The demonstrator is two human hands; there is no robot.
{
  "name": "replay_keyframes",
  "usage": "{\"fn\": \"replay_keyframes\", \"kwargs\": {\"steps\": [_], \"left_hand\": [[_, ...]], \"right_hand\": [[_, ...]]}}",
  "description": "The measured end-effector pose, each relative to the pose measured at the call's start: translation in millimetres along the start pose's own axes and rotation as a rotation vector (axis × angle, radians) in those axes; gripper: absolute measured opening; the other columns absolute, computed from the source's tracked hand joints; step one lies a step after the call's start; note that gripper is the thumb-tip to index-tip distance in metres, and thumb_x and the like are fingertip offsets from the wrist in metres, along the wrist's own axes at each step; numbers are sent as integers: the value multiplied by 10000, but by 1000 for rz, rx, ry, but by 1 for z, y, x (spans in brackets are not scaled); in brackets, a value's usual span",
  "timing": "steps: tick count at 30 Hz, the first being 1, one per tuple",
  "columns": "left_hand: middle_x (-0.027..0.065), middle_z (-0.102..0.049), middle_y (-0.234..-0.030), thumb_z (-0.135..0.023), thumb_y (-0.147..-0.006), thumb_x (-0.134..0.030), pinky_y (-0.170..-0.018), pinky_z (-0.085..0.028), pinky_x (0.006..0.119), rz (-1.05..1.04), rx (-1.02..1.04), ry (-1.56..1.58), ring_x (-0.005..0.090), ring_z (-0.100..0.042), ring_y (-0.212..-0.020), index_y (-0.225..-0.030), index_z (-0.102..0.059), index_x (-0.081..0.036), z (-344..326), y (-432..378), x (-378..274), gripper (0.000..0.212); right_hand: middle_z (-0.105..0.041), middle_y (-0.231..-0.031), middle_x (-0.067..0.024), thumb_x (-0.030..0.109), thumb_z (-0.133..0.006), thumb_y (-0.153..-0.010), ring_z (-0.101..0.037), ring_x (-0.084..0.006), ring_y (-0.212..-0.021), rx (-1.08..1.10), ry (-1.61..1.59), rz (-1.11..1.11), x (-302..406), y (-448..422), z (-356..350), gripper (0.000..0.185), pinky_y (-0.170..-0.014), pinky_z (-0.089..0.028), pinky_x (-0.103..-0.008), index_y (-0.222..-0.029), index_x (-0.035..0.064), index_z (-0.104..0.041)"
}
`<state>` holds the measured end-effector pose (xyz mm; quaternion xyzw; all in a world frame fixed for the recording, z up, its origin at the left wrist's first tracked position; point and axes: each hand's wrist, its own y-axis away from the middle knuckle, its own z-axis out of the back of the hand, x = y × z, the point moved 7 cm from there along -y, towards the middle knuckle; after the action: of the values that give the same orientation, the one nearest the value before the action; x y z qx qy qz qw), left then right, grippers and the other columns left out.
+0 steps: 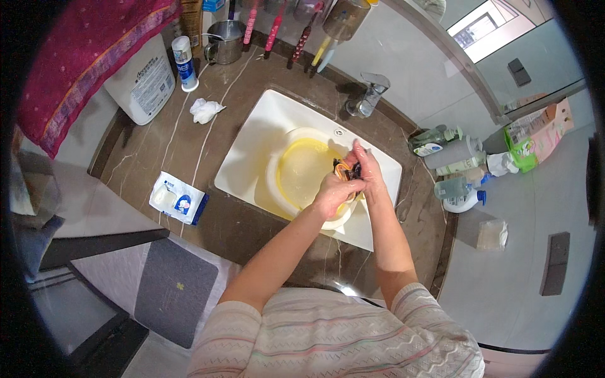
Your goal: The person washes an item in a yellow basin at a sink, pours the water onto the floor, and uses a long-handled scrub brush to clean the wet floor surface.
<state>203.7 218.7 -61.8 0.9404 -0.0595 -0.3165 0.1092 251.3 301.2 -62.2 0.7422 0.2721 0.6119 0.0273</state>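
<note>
My left hand [334, 191] and my right hand [367, 165] are together over the right side of a round basin [275, 177], both gripping a small dark cloth item with orange edging [348, 172]. What exactly the item is cannot be told. The basin has a white rim and yellow inside, holds liquid, and stands in a white rectangular sink [246, 137]. Both hands look wet. Behind the sink stands a chrome faucet [368, 97].
On the brown counter [227, 227] lie an opened white-and-blue packet [178, 198] and a crumpled tissue [206, 111]. A white jug [146, 80], blue-white bottle [185, 66] and metal mug [226, 42] stand back left. Several bottles [456, 165] line the right. Toothbrushes [274, 30] hang behind.
</note>
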Motion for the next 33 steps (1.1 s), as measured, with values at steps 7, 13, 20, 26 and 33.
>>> {"fn": "replay_keyframes", "kwargs": {"steps": [7,13,20,26,33], "left_hand": [[160,-595,-877,-666,-640,-207,-735,-456,374,104,-224,-1302,288,-578,-846,-891,-582,-22,47,-18,17,323],[158,-598,-825,-641,-667,-205,-689,-469,389,-166,-337,-1240,298,-581,-774,-813,-582,-14,58,-12,16,247],[83,-581,-711,-533,-807,-98,-543,-467,291,330,191,349,201,-572,-624,-867,-543,-50,-5,9,25,78],[73,-546,-649,-562,-774,-108,-465,-410,278,355,310,353,166,-522,-533,-797,-523,-53,-32,28,15,71],[15,-490,-592,-562,-634,23,-364,-338,251,3,-166,-435,116,-458,-447,-734,-507,-47,26,0,26,135]], "right_hand": [[-515,-531,-47,233,-625,-717,-474,-145,-474,-291,803,188,-35,-16,-2,265,-459,-390,-291,-619,3,-537],[-578,-657,-61,243,-625,-730,-529,-166,-559,-163,742,80,-41,-15,1,247,-534,-432,-304,-795,12,-564],[-349,-1286,-161,552,-462,-771,-424,-340,-1110,401,-445,-65,-18,34,-11,729,-878,-399,-447,-1316,114,-252],[-451,-669,-28,229,-563,-808,-479,-159,-566,385,-141,54,35,41,-35,205,-515,-442,-304,-929,77,-498],[-396,-552,-1,144,-521,-825,-341,-82,-417,28,77,-26,-14,7,-21,124,-367,-298,-223,-883,39,-489]]}}
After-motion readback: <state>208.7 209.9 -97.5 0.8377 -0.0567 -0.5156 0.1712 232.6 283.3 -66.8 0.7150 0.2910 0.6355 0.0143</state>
